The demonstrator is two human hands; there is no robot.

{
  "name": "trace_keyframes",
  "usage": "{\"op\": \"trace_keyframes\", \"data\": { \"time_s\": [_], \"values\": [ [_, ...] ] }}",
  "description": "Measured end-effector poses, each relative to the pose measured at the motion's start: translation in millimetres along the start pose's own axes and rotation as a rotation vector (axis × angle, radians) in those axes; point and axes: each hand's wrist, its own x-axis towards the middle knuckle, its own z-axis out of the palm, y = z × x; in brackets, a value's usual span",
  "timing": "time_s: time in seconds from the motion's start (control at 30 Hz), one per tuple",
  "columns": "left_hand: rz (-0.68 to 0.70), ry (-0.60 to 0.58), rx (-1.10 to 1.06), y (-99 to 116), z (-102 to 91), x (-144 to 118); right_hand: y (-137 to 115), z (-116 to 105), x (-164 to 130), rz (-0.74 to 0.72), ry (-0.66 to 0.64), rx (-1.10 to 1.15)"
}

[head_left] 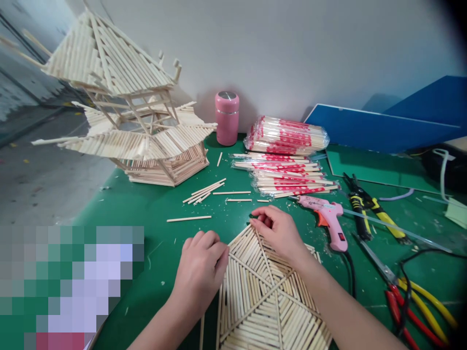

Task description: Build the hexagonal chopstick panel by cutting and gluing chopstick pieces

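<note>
A flat hexagonal panel of wooden sticks (266, 296) is laid on the green table (153, 204), near its front edge, directly before the person. The left hand (200, 272) is pressed against the panel's left edge, its fingers curled together into a loose fist with the knuckles set on the sticks. The right hand (279, 231) is rested on the panel's far corner, the fingers bent and drawn together at the tip of that corner — whether a single stick is pinched there cannot be told.

Just right of the right hand, a pink glue gun (328, 221) is laid on its side, its cord trailing toward the front. Farther right, yellow-handled cutters (368, 206) and red-and-yellow pliers (412, 301) are seen. Beyond the hands, a few loose sticks (204, 192) are scattered, and behind them wrapped chopstick bundles (286, 155) are stacked. A pink flask (226, 118) is stood upright by the wall. At the far left, a tiered pagoda model (131, 116) built of sticks is placed — well apart from the panel.
</note>
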Motion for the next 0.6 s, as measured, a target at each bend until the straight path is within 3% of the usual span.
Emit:
{"op": "trace_keyframes", "data": {
  "time_s": [0.6],
  "values": [
    [0.013,0.020,-0.023,1.5,0.0,-0.7,0.2,-6.0,1.9,-0.022,-0.012,0.021]
  ]
}}
